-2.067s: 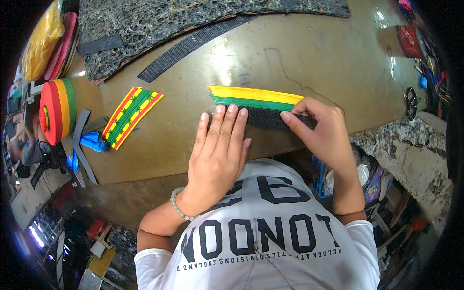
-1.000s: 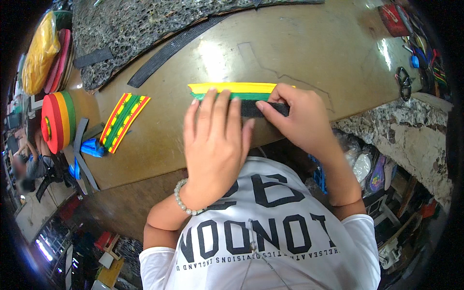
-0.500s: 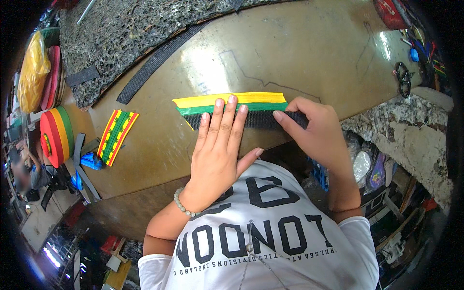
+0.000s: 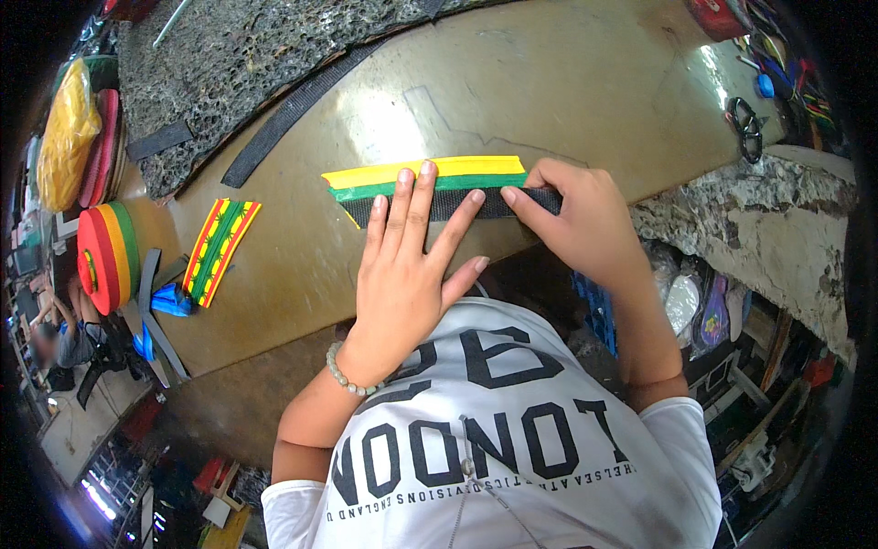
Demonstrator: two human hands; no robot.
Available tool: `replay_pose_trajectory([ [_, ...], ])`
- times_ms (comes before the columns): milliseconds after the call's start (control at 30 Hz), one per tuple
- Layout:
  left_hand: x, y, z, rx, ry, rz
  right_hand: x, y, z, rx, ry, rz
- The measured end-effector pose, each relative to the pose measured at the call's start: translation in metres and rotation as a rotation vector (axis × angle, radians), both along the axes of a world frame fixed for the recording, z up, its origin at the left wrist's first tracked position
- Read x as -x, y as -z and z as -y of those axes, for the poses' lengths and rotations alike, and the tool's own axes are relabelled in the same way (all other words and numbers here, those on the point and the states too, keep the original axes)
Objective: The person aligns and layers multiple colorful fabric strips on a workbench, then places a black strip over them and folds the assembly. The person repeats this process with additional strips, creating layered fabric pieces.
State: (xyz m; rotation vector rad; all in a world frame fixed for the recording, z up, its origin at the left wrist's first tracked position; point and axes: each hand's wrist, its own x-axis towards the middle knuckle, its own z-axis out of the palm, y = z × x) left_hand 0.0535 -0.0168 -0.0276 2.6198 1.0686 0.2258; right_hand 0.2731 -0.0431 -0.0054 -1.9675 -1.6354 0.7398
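A yellow-and-green striped strip (image 4: 466, 168) lies crosswise near the front edge of the table. A black woven strap (image 4: 495, 205) overlaps its near side. My left hand (image 4: 400, 265) rests flat across both, fingers spread, pressing on the black strap and the green stripe. The strap's right end is pinched between the thumb and fingers of my right hand (image 4: 585, 220). A piece of the strap's end shows within that grip, beside the strip's right end. Under my left fingers, part of both pieces is hidden.
To the left lie a leaf-patterned red, yellow and green band (image 4: 221, 252), a striped roll (image 4: 114, 256) and a blue scrap (image 4: 172, 300). A long black strap (image 4: 288, 114) runs along a rough dark slab (image 4: 247, 73). Black-handled scissors (image 4: 745, 128) lie far right.
My left index finger has spread away from the middle finger, toward the right along the black strap. My right hand keeps its pinch on the strap end. The whole view has shifted slightly.
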Motion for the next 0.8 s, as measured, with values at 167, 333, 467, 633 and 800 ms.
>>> replay_pose_trajectory([
  [167,0.000,0.003,0.000,-0.019,0.007,0.023,-0.016,-0.009,0.009,0.106,0.126,-0.095],
  [333,-0.002,0.003,0.001,-0.030,0.000,0.029,-0.019,-0.004,0.014,0.089,0.080,-0.058],
  [467,-0.001,0.005,0.002,-0.032,-0.006,0.029,-0.018,0.002,0.017,0.033,0.082,-0.023],
  [633,0.000,0.006,0.003,-0.009,-0.003,0.072,-0.017,-0.002,0.021,0.055,0.080,0.115],
  [800,-0.015,0.005,0.010,-0.038,-0.047,0.117,0.011,-0.017,0.021,-0.254,-0.165,0.526],
])
